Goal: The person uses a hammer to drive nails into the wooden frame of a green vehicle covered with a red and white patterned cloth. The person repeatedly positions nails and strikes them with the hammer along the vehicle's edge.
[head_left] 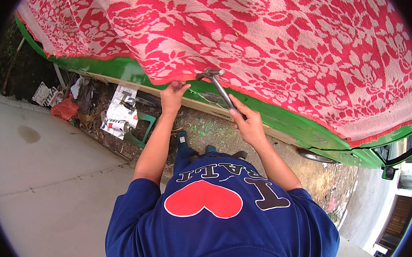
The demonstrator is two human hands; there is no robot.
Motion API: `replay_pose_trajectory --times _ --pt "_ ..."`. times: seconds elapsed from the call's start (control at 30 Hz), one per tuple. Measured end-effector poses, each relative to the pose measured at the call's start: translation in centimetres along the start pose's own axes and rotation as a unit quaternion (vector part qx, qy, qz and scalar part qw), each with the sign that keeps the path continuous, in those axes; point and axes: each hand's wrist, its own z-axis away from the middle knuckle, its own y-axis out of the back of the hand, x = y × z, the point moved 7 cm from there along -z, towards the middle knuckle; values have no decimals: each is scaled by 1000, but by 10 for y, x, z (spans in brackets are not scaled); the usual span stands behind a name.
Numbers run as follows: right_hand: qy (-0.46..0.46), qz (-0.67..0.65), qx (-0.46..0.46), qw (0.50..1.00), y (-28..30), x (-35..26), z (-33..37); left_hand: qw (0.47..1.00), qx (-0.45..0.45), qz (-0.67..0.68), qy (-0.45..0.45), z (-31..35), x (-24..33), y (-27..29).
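My right hand [249, 125] is closed round the handle of a claw hammer [221, 92]. Its metal head lies at the hem of a red and pale pink floral cloth [257, 39]. To the left, my left hand [171, 100] is closed at the lower edge of a green vehicle body [128, 71], beside the hammer head. A small brownish rounded end [176, 84] shows at its fingers; what it belongs to is hidden. Between my hands, the green panel has a rough, pale damaged strip [208, 97] along its edge.
Below left stands a green plastic stool [147, 128] beside a printed sheet [119, 110] with a spray can [119, 125] on it. A red plastic bag [64, 109] and dark rags [86, 96] lie near the concrete slab [45, 154]. The vehicle's wheel [316, 155] is at right.
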Motion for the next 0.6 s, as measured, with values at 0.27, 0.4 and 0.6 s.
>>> replay_pose_trajectory --times 0.27,0.4,0.6 --pt "-16 -13 -5 1000 -3 -8 -5 1000 4 -5 -12 0 -14 3" --pt "-20 -13 -3 1000 -4 -6 -5 999 14 -19 -23 1 -5 1" --pt "-3 5 -3 1000 -8 0 -5 999 20 -27 -16 2 1 1"
